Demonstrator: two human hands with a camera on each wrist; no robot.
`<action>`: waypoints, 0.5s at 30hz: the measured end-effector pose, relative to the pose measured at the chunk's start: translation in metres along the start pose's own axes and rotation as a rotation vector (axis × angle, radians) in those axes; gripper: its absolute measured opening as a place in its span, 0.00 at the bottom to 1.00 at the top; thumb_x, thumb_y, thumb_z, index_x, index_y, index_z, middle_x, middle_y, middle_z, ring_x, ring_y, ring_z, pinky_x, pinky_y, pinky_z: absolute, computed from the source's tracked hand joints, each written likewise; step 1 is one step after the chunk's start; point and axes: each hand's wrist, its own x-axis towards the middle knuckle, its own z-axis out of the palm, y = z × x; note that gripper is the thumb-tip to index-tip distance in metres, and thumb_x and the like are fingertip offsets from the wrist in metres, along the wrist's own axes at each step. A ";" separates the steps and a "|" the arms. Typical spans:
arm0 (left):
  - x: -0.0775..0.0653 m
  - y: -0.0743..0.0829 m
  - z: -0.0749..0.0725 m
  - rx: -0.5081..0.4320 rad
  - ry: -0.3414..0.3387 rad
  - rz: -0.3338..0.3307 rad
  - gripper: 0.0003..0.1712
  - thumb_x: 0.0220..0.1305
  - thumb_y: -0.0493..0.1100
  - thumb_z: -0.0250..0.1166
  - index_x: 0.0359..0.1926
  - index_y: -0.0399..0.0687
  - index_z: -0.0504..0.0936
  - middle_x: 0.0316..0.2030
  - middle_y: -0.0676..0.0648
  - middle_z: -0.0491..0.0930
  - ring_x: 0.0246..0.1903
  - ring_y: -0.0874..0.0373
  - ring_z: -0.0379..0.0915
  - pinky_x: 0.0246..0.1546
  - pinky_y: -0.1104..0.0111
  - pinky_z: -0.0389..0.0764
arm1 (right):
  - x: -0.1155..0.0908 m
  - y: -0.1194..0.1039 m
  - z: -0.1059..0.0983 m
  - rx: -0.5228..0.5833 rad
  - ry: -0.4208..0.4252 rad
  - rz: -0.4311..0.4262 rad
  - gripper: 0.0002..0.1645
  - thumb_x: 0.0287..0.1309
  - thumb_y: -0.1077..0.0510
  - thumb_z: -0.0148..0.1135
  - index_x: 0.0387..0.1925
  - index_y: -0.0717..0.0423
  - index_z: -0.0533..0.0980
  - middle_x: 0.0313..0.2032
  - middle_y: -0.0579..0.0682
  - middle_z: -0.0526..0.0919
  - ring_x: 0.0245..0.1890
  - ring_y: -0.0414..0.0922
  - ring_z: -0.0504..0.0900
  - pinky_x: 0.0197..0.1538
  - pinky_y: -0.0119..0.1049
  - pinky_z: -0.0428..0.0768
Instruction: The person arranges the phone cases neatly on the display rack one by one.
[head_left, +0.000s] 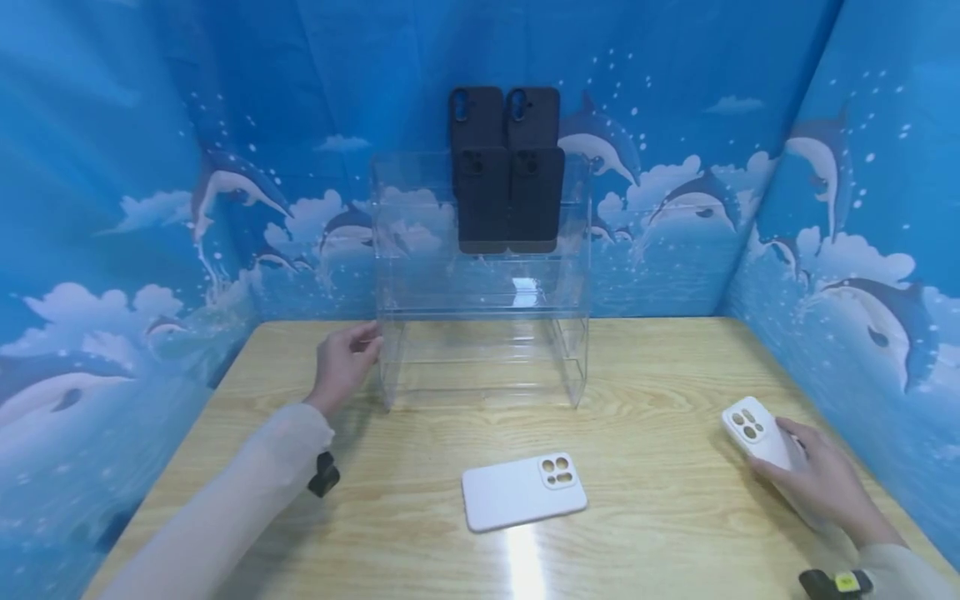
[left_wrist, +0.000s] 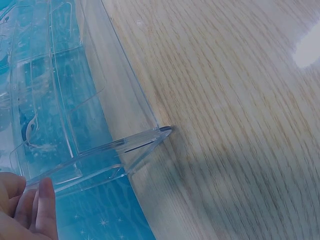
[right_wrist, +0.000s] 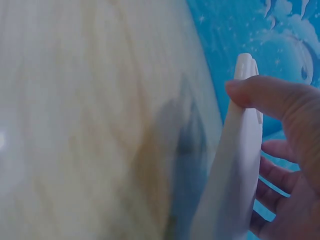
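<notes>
My right hand (head_left: pixel 823 482) grips a case (head_left: pixel 776 448), its long axis slanting far-left; leftward and far, my left hand (head_left: pixel 345 363) pinches the rack (head_left: pixel 480 313).

A blue backdrop (head_left: pixel 697 50) hangs from nine o'clock through twelve to three, creased vertically towards ten and bending at a corner near two. Leaping dolphins (head_left: pixel 881 321) and white clouds (head_left: pixel 855 257) cover it. Towards six spreads a pale, wood-grained tabletop (head_left: pixel 660 358), with bright glare (head_left: pixel 527 567) at six.
</notes>
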 end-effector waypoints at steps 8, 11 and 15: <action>0.001 0.000 0.000 0.000 0.001 0.015 0.23 0.69 0.40 0.59 0.62 0.39 0.73 0.54 0.37 0.78 0.48 0.44 0.79 0.43 0.61 0.86 | 0.018 -0.044 -0.007 0.059 0.077 -0.020 0.50 0.51 0.50 0.72 0.64 0.75 0.59 0.55 0.79 0.65 0.52 0.72 0.63 0.45 0.67 0.68; 0.001 -0.001 0.000 0.001 0.007 0.020 0.22 0.68 0.39 0.59 0.62 0.38 0.73 0.54 0.37 0.78 0.48 0.44 0.79 0.43 0.60 0.85 | 0.024 -0.060 -0.008 0.087 0.099 -0.019 0.50 0.50 0.50 0.72 0.65 0.75 0.59 0.54 0.77 0.67 0.50 0.69 0.65 0.42 0.57 0.71; 0.000 -0.002 0.000 -0.001 0.010 0.014 0.22 0.68 0.38 0.59 0.62 0.39 0.73 0.54 0.37 0.79 0.48 0.44 0.79 0.44 0.61 0.85 | 0.032 -0.081 -0.008 0.131 0.117 -0.006 0.51 0.52 0.49 0.71 0.66 0.74 0.57 0.53 0.74 0.67 0.48 0.66 0.68 0.39 0.46 0.71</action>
